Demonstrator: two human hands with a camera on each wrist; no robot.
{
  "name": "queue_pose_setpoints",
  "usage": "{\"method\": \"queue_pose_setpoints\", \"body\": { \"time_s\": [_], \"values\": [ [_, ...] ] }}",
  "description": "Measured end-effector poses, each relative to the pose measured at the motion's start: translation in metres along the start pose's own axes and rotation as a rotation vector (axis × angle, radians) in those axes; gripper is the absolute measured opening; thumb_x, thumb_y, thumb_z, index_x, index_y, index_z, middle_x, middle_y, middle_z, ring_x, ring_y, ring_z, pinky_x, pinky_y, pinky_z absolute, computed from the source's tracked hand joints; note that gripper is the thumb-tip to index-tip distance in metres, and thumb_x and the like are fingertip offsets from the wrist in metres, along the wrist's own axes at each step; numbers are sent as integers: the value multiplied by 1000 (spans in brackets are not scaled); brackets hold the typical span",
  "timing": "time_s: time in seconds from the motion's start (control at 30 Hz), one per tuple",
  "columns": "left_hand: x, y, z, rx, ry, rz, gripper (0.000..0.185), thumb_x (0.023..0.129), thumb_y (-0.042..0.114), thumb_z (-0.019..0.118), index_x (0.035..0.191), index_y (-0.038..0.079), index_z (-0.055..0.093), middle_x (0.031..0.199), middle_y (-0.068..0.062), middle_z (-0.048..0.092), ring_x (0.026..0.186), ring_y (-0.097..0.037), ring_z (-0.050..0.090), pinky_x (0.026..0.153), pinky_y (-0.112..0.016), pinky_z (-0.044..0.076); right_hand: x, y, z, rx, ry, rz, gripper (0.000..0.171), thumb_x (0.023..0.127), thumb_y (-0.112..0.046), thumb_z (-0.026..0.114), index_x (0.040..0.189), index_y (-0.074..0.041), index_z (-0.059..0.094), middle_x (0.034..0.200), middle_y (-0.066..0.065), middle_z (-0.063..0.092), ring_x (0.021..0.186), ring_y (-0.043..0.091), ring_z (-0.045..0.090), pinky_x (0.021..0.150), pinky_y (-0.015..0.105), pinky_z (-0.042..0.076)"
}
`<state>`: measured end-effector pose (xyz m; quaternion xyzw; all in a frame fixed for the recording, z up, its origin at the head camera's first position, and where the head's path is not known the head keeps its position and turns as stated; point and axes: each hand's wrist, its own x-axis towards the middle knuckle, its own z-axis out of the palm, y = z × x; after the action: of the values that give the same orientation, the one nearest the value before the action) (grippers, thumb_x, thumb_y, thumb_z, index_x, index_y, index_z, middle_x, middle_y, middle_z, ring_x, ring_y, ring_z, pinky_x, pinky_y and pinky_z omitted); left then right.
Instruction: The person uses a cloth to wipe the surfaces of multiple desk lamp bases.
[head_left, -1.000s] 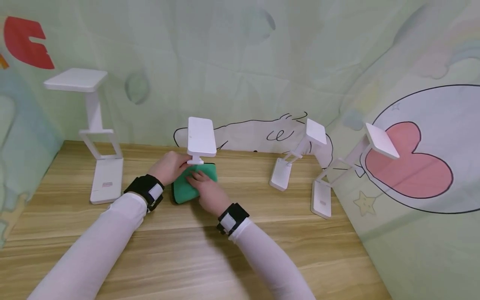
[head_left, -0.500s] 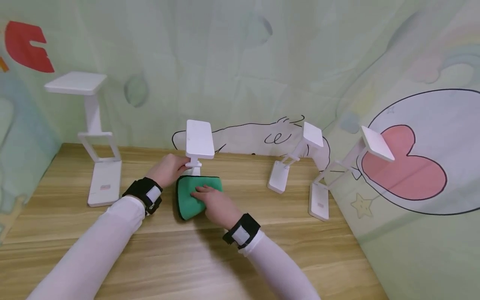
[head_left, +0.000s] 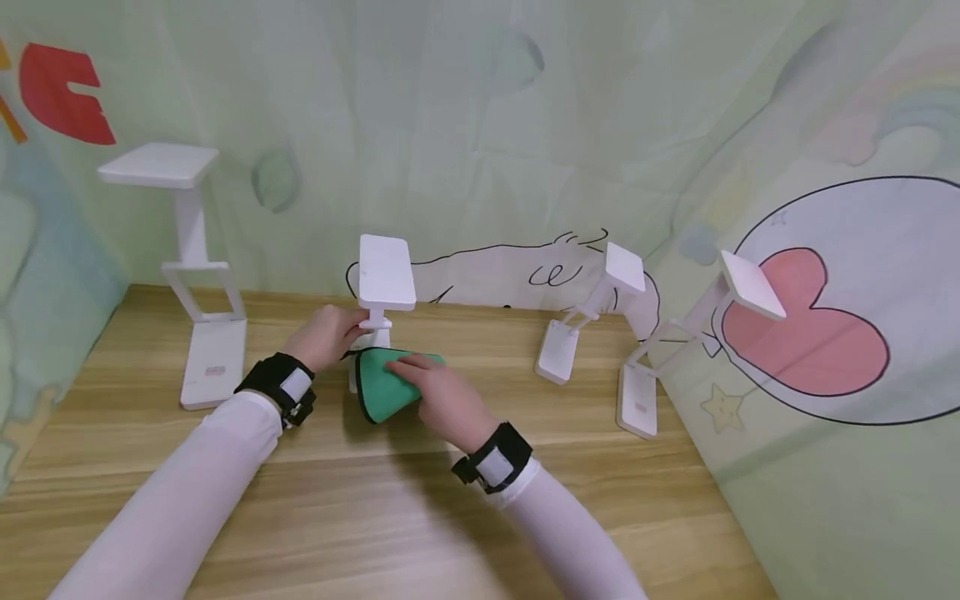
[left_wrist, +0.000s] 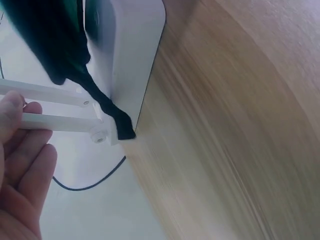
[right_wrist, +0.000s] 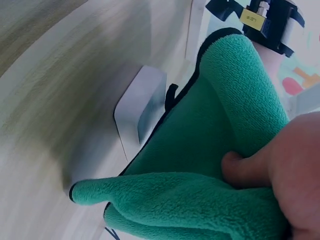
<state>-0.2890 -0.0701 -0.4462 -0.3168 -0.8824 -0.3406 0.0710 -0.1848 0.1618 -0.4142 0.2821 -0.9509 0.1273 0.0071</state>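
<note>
I can read very little here. A big red letter [head_left: 63, 93] on the wall hanging behind the worktop's far left corner looks like an E. The small red mark on the left stand's base [head_left: 215, 370] is too small to read.

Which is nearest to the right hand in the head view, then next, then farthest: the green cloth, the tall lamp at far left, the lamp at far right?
1. green cloth, held in the right hand.
2. lamp at far right, by the right wall.
3. tall lamp at far left, beyond the left arm.
</note>
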Motion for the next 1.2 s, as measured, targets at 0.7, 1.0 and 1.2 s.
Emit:
{"method": "queue_pose_setpoints", "body": {
  "time_s": [0.7,1.0,1.2],
  "values": [
    [-43,-34,-44,62,59,-129,5,105,4,67,100,2,67,92,-14,71,77,-28,59,71,-46,49,-13,4,-22,85,27,39,81,83,26,48,152,-14,61,156,10,57,145,32,52,112,45,48],
    [-52,-44,-48,112,113,-84,5,101,0,72,104,1,70,97,-18,76,77,-27,63,72,-49,52,-12,7,-15,87,19,46,79,84,25,48,152,-13,61,154,12,58,143,32,55,113,45,47],
    [-56,-38,-50,49,74,-195,27,102,13,74,123,-4,70,113,-29,75,99,-45,73,84,-61,55,-10,9,-13,87,22,50,77,86,24,48,152,-12,60,154,12,59,142,32,55,112,45,48]
  ]
}}
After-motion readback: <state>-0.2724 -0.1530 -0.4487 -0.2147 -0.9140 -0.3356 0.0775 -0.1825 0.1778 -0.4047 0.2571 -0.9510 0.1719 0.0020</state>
